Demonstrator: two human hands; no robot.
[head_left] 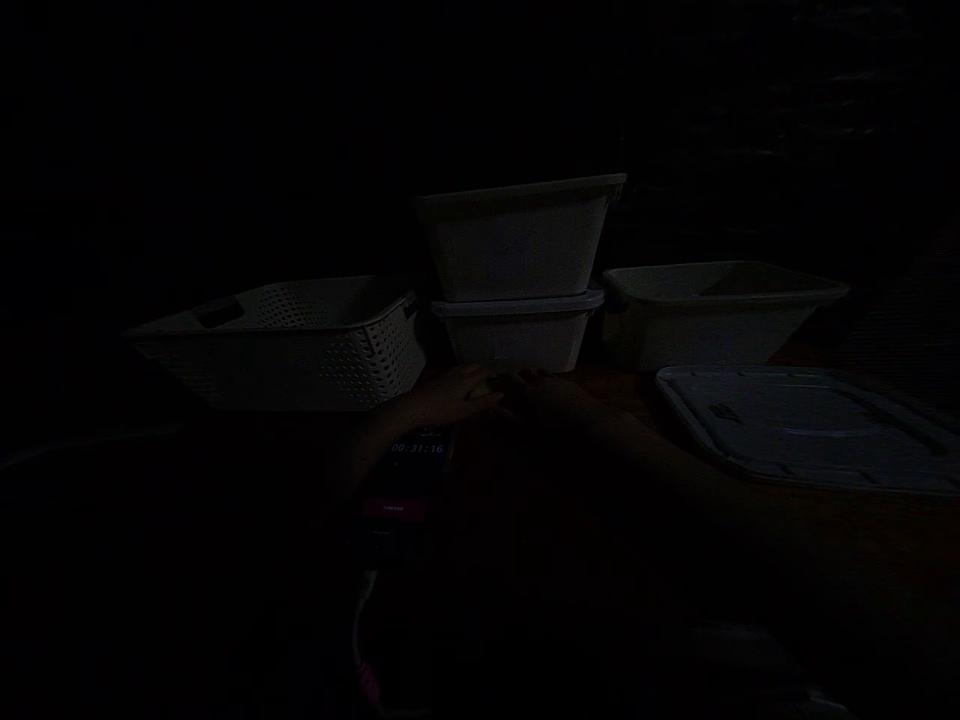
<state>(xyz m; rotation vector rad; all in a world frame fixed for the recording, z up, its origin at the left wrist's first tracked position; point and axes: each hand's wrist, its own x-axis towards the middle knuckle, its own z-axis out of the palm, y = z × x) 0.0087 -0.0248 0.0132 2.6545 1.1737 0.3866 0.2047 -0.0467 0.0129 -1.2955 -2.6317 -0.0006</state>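
The scene is very dark. My left hand (454, 390) is in the middle, with its fingers curled round a small yellowish-green thing (480, 385) whose kind I cannot make out. Close against it is my right hand (536, 388), fingers bent inward; what they grip is lost in shadow. Both hands meet over the brown table, just in front of two stacked pale tubs: a lower tub (517, 340) with a lid on it and an upper tub (521, 245). Under my left forearm lies a phone (405, 475) showing a running timer.
At the left stands a perforated basket (285, 365). To the right is another pale tub (712, 320), open at the top, with a flat lid (802, 425) lying in front of it. A white cable (360, 615) runs from the phone towards me.
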